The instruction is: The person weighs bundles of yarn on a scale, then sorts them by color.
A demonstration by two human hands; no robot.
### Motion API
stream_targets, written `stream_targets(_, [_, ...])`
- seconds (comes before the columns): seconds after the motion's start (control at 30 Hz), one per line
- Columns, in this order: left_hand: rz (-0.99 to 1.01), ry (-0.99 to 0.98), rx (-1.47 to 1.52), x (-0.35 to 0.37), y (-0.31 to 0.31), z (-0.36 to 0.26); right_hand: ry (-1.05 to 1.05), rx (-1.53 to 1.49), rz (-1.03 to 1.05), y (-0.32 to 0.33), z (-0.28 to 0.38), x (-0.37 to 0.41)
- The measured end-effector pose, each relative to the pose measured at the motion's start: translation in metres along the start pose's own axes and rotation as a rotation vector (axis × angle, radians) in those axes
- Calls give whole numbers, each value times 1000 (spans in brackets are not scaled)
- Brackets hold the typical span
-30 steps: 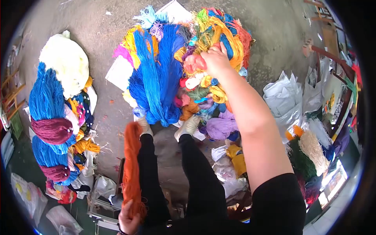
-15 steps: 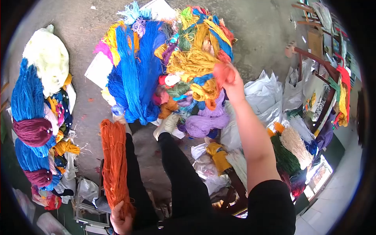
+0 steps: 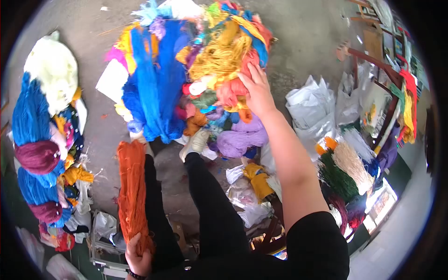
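Note:
My left hand [image 3: 139, 258] is wrapped round the lower end of a long orange yarn skein [image 3: 132, 186], which lies along my left leg. Over the right side of a big yarn heap, my right hand [image 3: 258, 89] has its fingers spread, resting against a coral skein [image 3: 229, 93]. Golden-yellow yarn [image 3: 219, 56] lies just beyond those fingers. Left of it in the same heap are long bright-blue skeins [image 3: 158, 88]. A lilac skein [image 3: 242, 137] sits below my right wrist.
Another pile at far left holds a pale cream bundle [image 3: 51, 70], blue skeins and a maroon bundle [image 3: 38, 157]. White plastic bags [image 3: 310, 105] stand right of the heap. Dark-green yarn [image 3: 343, 179] hangs by a wooden frame [image 3: 382, 67] at right. My feet touch the heap's near edge.
My right hand has moved slightly left and its fingers have spread; the coral yarn now lies across the golden yarn. My left hand keeps its grip on the orange skein.

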State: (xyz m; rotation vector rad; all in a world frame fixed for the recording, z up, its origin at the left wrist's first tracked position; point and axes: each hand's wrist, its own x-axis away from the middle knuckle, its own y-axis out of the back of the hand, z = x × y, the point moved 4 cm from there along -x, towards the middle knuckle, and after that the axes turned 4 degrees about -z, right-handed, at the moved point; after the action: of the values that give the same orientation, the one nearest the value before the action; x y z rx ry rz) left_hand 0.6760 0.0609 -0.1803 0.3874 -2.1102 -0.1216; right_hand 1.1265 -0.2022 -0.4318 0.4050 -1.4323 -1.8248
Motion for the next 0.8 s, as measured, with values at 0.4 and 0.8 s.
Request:
stream_targets(0.4, [-365,113,212,6,31,-42,-1036,-2344,-709,81,57,34])
stream_targets(0.8, [-276,-77,368,33,42,-178,-726,-2806,262,218,371,46])
